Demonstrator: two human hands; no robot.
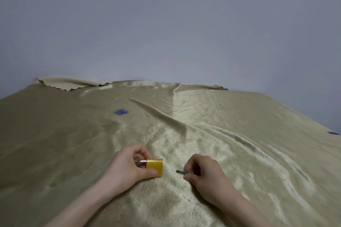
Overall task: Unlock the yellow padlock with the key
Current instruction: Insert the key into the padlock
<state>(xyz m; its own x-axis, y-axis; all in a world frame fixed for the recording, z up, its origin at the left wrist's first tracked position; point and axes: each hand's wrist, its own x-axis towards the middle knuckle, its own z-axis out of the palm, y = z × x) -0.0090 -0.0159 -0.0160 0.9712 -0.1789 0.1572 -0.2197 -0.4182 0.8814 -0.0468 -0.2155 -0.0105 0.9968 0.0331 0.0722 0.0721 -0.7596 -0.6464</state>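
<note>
Left hand clamps padlock sideways on blanket; right hand pinches key, tip near, not inserted. Risk: misaligned tip, padlock sliding on plush.

Yellow padlock, beige blanket with blue spots, grey-blue wall.

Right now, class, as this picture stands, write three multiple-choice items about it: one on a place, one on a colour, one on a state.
1. Which hand holds the padlock?
A. left
B. right
C. neither

2. What colour is the blanket?
A. red
B. beige
C. black

3. Where is the key?
A. inside the lock
B. flat on the blanket, untouched
C. pinched in the right hand, short of the lock

Answers:
1 A: the left hand has a grip on the lock's body.
2 B: pale tan pile throughout.
3 C: the right hand points its tip leftward, with a gap before the lock.
</note>
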